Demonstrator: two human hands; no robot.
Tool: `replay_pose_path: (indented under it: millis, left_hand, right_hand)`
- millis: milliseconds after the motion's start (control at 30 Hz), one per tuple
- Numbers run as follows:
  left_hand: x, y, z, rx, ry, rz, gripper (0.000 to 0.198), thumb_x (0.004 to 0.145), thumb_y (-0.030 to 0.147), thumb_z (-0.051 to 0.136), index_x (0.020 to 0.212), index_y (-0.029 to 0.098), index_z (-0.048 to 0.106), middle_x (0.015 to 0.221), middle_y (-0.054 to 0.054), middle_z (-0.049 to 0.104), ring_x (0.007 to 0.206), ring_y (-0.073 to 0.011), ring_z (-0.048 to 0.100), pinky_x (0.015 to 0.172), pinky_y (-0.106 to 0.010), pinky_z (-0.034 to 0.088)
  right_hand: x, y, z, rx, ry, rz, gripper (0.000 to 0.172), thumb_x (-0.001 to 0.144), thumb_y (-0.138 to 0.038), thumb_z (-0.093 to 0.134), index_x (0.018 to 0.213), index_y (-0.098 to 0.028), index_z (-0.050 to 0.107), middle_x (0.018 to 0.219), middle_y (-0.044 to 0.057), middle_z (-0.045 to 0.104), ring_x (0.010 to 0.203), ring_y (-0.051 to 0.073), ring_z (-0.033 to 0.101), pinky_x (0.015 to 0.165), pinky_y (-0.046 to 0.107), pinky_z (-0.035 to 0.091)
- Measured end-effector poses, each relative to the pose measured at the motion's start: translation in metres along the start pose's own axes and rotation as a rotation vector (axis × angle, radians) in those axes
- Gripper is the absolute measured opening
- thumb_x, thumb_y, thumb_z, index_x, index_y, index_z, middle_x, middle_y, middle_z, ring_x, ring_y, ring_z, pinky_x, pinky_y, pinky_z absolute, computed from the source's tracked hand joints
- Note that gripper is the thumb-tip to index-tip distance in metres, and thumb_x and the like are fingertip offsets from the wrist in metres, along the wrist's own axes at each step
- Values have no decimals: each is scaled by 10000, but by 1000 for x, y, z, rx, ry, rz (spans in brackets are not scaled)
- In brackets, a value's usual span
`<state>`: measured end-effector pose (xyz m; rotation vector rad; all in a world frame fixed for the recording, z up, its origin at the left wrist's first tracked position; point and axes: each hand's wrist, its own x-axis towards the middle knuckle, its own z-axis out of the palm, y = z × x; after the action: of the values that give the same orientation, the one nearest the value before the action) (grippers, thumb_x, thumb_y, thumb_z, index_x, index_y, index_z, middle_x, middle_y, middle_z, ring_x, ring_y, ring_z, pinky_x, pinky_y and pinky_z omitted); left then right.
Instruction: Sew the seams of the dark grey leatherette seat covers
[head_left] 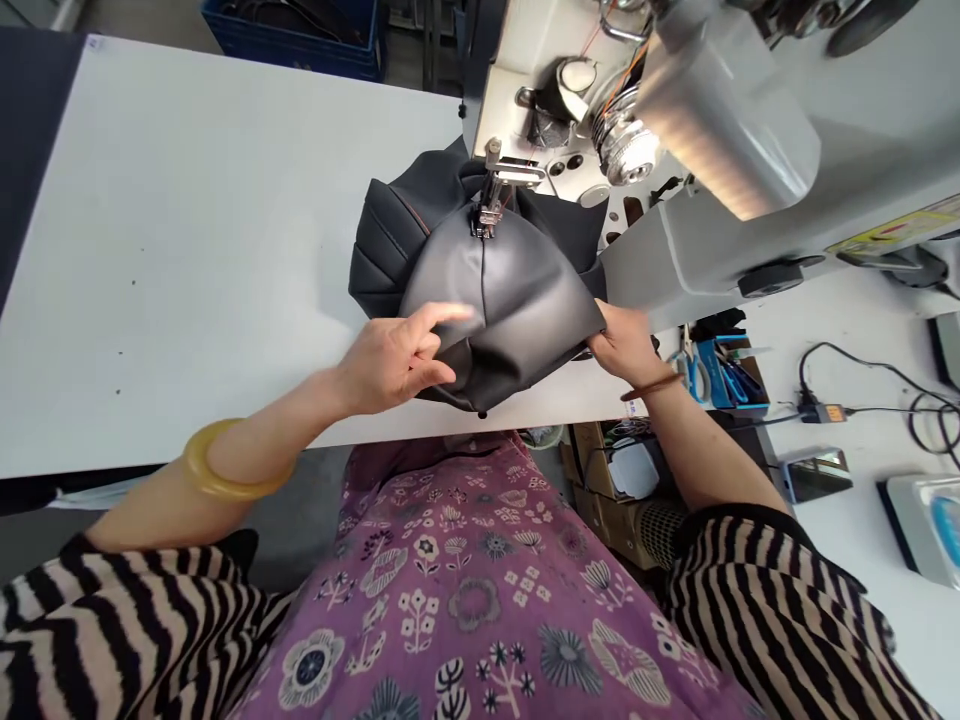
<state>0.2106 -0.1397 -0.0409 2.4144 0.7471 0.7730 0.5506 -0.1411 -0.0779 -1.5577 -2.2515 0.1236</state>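
A black leather-like cover lies bunched under the presser foot of a sewing machine. One seam runs down its smooth panel from the foot toward me, and ribbed, padded folds show on its left. My left hand is at the panel's left side, index finger stretched toward the seam and thumb apart, with nothing visible between them. At the cover's right edge, my right hand grips the material, thumb on top and the other fingers partly hidden beneath it.
The white table extends to the left. At the right are a blue box of tools, light-blue scissors, a phone and a cable with an adapter. A blue crate stands beyond the table.
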Motion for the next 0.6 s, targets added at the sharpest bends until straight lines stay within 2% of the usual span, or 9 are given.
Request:
replay_pose_path:
  millis: [67,133,167,233,300,400,467,533,600]
  left_hand:
    - [-4,-5,-7,128,-110,30,876,921,803,190,1221,104,624,485,69,444,453,-117,475,488,-233,341]
    - [0,-7,-8,273,-216,80,913,903,825,155,1126,125,696,542,7,536,536,-151,546,526,-256,350]
    - [3,-6,-8,329,-253,113,913,900,826,139,1027,139,725,560,-17,555,554,-163,553,537,-270,351]
    - [7,-4,-11,396,-313,207,855,923,795,153,820,164,721,555,-35,548,539,-170,530,538,-294,344]
    - [9,-3,-19,436,-339,361,789,925,787,227,707,178,678,556,-37,551,531,-173,518,530,-312,348]
    - [9,-11,-38,525,-323,546,764,907,798,301,931,156,713,881,-123,713,801,-242,660,708,-364,494]
    - [13,-22,-49,612,-323,567,712,939,725,371,1219,128,641,1262,-210,658,1123,-325,633,954,-498,491]
    - [24,-31,-53,672,-395,551,577,949,501,486,1386,125,518,1466,-229,519,1307,-349,532,1075,-611,404]
    - [38,-35,-50,736,-500,532,592,863,247,537,1435,116,459,1521,-221,463,1382,-329,473,1112,-631,371]
  right_hand:
    - [-1,-5,-19,60,-78,1,224,835,-402,472,715,-222,535,621,29,624,559,196,579,498,296,399]
    - [3,-17,-42,185,-158,-33,236,815,-398,551,926,-205,630,886,57,725,788,230,683,658,339,541]
    - [8,-25,-53,234,-182,-64,331,813,-381,575,1088,-205,634,1077,75,726,958,253,694,789,381,574]
    - [24,-42,-68,257,-209,-165,468,845,-288,517,1309,-240,559,1351,73,630,1231,263,610,996,449,535]
    - [44,-59,-68,121,-230,-348,472,826,-199,477,1282,-262,584,1353,55,629,1306,271,555,1059,497,484]
    - [70,-77,-50,-196,-333,-596,348,787,-116,454,1049,-223,657,1095,63,716,1146,280,631,985,520,492]
    - [78,-82,-38,-370,-366,-680,275,809,-110,433,941,-220,647,957,54,715,963,245,662,903,476,516]
    - [78,-82,-31,-456,-334,-722,265,852,-124,405,921,-231,638,922,42,710,868,216,651,849,428,523]
    - [75,-79,-31,-468,-281,-759,282,885,-122,380,940,-222,637,950,38,717,866,202,646,826,395,512]
